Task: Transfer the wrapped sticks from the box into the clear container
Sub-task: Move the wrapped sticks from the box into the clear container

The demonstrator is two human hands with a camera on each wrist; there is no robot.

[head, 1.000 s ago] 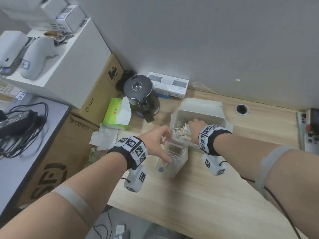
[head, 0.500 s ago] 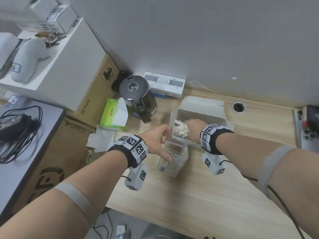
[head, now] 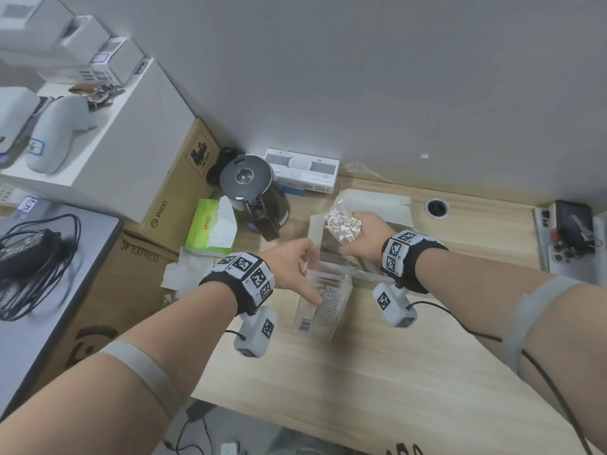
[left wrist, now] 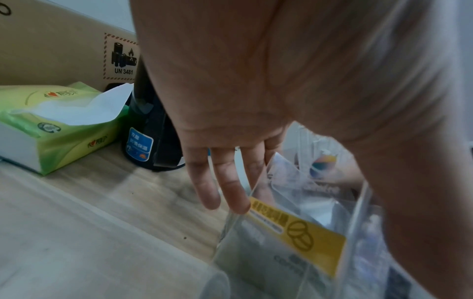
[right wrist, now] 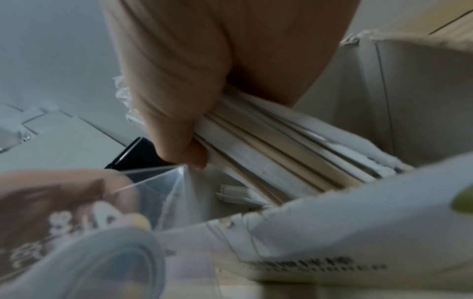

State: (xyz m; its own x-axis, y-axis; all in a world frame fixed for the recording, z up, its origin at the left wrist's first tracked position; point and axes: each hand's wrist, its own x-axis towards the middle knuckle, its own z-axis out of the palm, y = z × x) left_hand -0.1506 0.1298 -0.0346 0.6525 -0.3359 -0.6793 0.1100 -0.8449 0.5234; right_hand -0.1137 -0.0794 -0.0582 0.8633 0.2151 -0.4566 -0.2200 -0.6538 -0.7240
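Note:
My right hand (head: 363, 236) grips a thick bundle of white paper-wrapped sticks (head: 342, 224), lifted above the open white box (head: 377, 205); the wrapper ends stick out at the top. In the right wrist view the fingers (right wrist: 174, 113) curl round the bundle of sticks (right wrist: 281, 153), whose lower ends are still inside the box (right wrist: 332, 232). The clear container (head: 323, 298) stands upright on the desk just in front of the box. My left hand (head: 295, 267) holds it at its left side, thumb on the near face; straight fingers (left wrist: 225, 182) lie against the container (left wrist: 294, 242).
A black kettle (head: 254, 195) and a green tissue pack (head: 212, 226) stand left of the box. A white carton (head: 302, 170) lies against the wall. Cardboard boxes (head: 147, 211) are at the left, phones and keys (head: 571, 234) at the right edge. Desk grommet (head: 436, 207) behind.
My right hand has closed on a bundle of sticks in the box and raised it up out of the box. The left hand has stayed on the container.

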